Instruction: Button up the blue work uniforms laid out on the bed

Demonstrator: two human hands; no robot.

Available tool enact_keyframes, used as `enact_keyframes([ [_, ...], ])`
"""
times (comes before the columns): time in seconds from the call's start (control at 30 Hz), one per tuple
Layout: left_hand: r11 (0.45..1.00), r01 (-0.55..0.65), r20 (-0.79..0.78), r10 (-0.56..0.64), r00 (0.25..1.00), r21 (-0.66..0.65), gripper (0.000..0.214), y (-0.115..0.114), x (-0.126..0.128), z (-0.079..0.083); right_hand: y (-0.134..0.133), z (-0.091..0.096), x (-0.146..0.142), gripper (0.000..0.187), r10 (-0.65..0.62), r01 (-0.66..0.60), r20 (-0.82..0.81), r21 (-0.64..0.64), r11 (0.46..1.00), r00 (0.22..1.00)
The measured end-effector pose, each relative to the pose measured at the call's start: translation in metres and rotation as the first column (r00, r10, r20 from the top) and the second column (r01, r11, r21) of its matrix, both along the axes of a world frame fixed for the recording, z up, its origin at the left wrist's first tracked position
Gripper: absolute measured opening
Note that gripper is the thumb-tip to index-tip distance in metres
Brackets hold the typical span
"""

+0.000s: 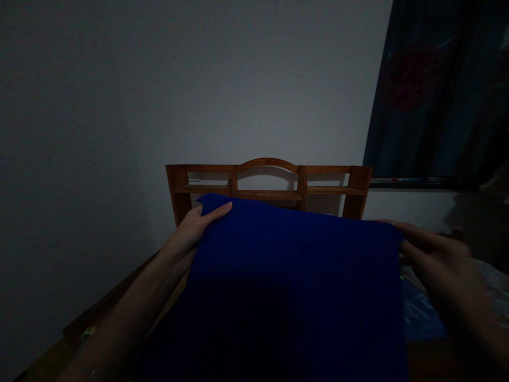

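A plain dark blue cloth [294, 249] hangs spread out in front of me, its top edge held up between my two hands. At the upper left corner my left hand [194, 225] grips it, the thumb lying over the front and the other fingers behind. My right hand [433, 252], slightly blurred, pinches the upper right corner. The lower part of the cloth falls into deep shadow. What kind of cloth item it is cannot be made out.
Behind the cloth stands a wooden shelf unit [266, 194] with an arched top against a pale wall [254, 79]. A wall socket [194, 177] shows through its left opening. A dark window [433, 95] is at right. A blue printed item [423, 315] lies below my right hand.
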State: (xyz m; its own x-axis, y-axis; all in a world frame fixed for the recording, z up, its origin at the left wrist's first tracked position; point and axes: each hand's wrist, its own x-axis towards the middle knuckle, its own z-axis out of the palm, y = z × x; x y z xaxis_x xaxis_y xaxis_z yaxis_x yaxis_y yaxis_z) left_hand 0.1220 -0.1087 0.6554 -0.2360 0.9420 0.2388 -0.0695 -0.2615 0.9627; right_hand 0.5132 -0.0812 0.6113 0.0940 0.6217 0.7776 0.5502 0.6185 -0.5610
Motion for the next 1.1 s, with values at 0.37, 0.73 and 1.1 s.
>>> enact_keyframes([
  [0.37,0.905,-0.215,-0.219,0.309,0.925,0.367,0.046,0.039,-0.038,0.015,0.1,0.022,-0.051,0.039,0.307,-0.313,-0.233,0.011,0.95,0.923],
  [0.73,0.898,-0.302,-0.691,-0.003,0.723,-0.319,0.044,-0.022,-0.084,-0.237,0.057,-0.228,-0.016,0.031,0.378,-0.237,0.409,-0.355,0.904,0.83],
  [1.1,0.882,-0.424,-0.801,0.401,0.445,0.206,0.047,0.016,-0.017,-0.179,0.066,-0.15,-0.08,0.043,0.141,-0.054,0.512,-0.181,0.982,0.847],
])
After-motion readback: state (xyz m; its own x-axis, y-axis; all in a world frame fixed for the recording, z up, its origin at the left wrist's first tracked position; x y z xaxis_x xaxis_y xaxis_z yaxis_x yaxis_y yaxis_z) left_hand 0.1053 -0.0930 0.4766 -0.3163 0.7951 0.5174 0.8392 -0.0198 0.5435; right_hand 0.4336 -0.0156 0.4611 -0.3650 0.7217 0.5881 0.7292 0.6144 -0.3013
